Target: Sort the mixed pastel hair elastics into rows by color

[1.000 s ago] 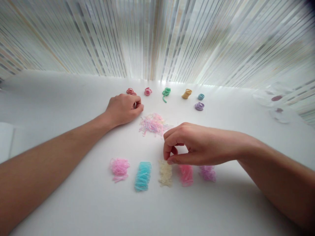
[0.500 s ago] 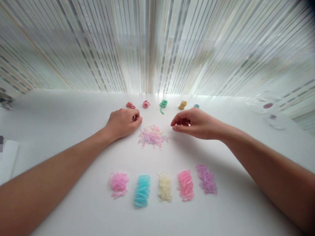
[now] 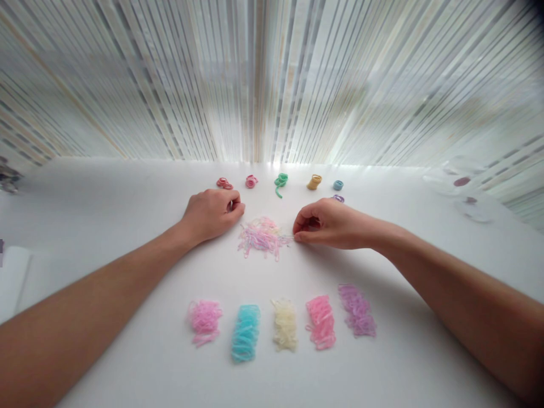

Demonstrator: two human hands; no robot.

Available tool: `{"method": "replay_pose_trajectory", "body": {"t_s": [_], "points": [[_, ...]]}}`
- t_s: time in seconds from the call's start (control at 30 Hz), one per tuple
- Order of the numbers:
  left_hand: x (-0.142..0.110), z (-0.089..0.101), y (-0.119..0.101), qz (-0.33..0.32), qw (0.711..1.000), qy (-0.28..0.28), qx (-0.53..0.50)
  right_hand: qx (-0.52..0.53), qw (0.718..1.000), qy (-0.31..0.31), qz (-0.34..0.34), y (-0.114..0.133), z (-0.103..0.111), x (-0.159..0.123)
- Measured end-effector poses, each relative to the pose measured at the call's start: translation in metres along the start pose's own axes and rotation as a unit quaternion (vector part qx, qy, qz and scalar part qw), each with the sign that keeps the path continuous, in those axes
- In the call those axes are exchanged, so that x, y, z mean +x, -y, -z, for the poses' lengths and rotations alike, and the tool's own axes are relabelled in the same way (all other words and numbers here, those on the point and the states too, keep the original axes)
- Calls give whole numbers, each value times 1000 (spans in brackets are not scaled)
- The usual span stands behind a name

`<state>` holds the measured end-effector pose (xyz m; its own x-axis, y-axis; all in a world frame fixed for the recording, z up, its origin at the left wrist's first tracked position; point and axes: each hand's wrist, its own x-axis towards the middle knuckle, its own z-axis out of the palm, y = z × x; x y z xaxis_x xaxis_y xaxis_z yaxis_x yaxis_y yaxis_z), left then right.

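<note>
- The mixed pastel pile (image 3: 261,237) is set out at the middle of the worktop (image 3: 170,362), between the two hands.
- The right hand (image 3: 335,225) is placed at the pile's right edge. Its fingers (image 3: 303,219) are curled, with thumb and fingertips brought nearly together at some thin strands; whether one is gripped cannot be told.
- The left hand (image 3: 208,214) is rested left of the pile, its fingers loosely curled; whether anything is held cannot be told.
- Nearby strands could be dragged out too, if they are tangled with a pinched one.
- A strand so thin could be missed or dropped if the pinch is made too loosely.
- The purple coil (image 3: 338,198), partly hidden beyond the right hand, could be nudged if that hand is pushed farther.
- The near row, from the pale pink bundle (image 3: 205,317) to the purple bundle (image 3: 357,310), could be scattered by a low sweep of the wrist.
</note>
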<state>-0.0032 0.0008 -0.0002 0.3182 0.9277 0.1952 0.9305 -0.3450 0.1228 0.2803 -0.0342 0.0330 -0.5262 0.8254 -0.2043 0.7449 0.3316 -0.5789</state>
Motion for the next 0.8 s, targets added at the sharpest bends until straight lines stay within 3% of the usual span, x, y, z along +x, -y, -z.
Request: {"method": "replay_pose_trajectory", "body": {"t_s": [0.8], "points": [[1, 1, -1, 2, 1000, 3, 1, -13, 1000, -18, 4, -4, -3, 2]]}}
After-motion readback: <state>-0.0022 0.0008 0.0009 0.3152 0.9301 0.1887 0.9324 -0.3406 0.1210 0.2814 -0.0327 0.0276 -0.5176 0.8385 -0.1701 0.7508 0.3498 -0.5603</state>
